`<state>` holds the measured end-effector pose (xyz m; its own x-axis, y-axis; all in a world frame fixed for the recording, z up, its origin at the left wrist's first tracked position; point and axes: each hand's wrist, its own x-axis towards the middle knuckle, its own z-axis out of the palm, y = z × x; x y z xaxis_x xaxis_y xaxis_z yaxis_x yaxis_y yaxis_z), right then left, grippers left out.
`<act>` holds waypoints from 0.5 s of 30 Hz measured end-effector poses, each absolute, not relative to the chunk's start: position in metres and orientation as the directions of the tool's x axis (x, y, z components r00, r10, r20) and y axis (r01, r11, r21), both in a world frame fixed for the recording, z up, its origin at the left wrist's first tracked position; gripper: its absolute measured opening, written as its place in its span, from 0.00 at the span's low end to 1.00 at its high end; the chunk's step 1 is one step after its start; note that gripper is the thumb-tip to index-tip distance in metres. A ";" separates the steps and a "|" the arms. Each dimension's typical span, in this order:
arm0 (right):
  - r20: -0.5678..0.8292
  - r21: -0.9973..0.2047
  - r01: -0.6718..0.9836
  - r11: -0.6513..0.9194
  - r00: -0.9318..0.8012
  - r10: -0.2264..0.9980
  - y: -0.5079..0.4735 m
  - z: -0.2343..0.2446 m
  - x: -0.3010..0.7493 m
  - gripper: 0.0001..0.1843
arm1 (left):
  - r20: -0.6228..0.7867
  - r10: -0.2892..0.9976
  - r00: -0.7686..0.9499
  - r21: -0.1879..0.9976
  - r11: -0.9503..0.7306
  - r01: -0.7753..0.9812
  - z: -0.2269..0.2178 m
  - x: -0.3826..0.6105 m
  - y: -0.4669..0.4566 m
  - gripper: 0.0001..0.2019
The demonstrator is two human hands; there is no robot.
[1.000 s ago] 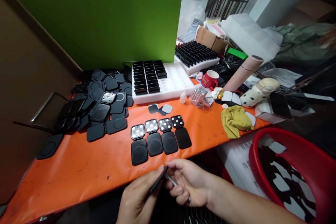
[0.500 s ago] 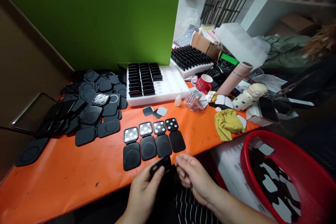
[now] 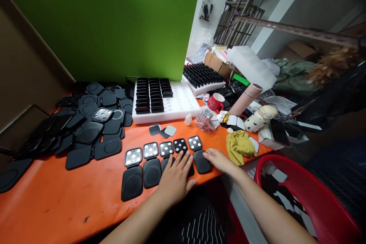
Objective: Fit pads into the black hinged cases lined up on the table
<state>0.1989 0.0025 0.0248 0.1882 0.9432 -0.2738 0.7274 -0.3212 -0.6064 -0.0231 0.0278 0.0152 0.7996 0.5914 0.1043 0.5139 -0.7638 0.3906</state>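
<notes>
Several opened black hinged cases lie in a row on the orange table, each with a round-dotted upper half and a plain black lower half. My left hand lies flat with fingers spread over the lower halves of the middle cases. My right hand rests by the rightmost case, fingertips touching its right edge; it looks closed around something I cannot make out. The leftmost case lies uncovered.
A heap of black cases fills the table's left. A white foam tray with rows of black parts stands behind the row. A yellow cloth, a red mug and clutter lie right. A red basin sits low right.
Both hands were together below the table edge holding a black case. That case now lies at the right end of the row, and the left hand has come down flat on the cases.
</notes>
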 end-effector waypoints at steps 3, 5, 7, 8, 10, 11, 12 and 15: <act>-0.255 -0.546 0.786 -0.292 0.176 0.951 0.011 0.022 0.197 0.19 | 0.103 0.584 0.805 0.367 -0.775 0.515 0.007 -0.020 0.028 0.33; -0.229 -0.501 0.819 -0.281 0.188 0.955 0.013 0.023 0.193 0.19 | 0.103 0.586 0.804 0.350 -0.778 0.522 0.005 -0.018 0.027 0.33; -0.209 -0.467 0.838 -0.281 0.204 0.956 0.013 0.025 0.190 0.19 | 0.108 0.586 0.803 0.339 -0.781 0.524 0.006 -0.017 0.026 0.33; -0.204 -0.455 0.844 -0.283 0.211 0.956 0.012 0.026 0.190 0.19 | 0.116 0.584 0.803 0.334 -0.784 0.522 0.007 -0.018 0.025 0.33; -0.181 -0.453 0.841 -0.297 0.240 0.954 0.009 0.026 0.190 0.19 | 0.145 0.585 0.798 0.326 -0.789 0.520 0.013 -0.023 0.026 0.32; -0.154 -0.473 0.826 -0.307 0.266 0.952 0.007 0.024 0.191 0.20 | 0.165 0.593 0.788 0.323 -0.787 0.525 0.017 -0.030 0.028 0.30; -0.117 -0.512 0.799 -0.316 0.299 0.947 0.004 0.022 0.193 0.20 | 0.182 0.609 0.772 0.321 -0.779 0.539 0.020 -0.039 0.032 0.29; 0.012 -0.690 0.654 -0.310 0.438 0.899 -0.006 0.011 0.198 0.21 | 0.192 0.718 0.669 0.307 -0.692 0.653 0.029 -0.086 0.057 0.22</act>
<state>0.1985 -0.0061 0.0108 0.4382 0.8988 0.0116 0.6538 -0.3099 -0.6903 -0.0856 0.0573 0.0289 0.6692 0.7177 0.1925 0.6535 -0.6918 0.3073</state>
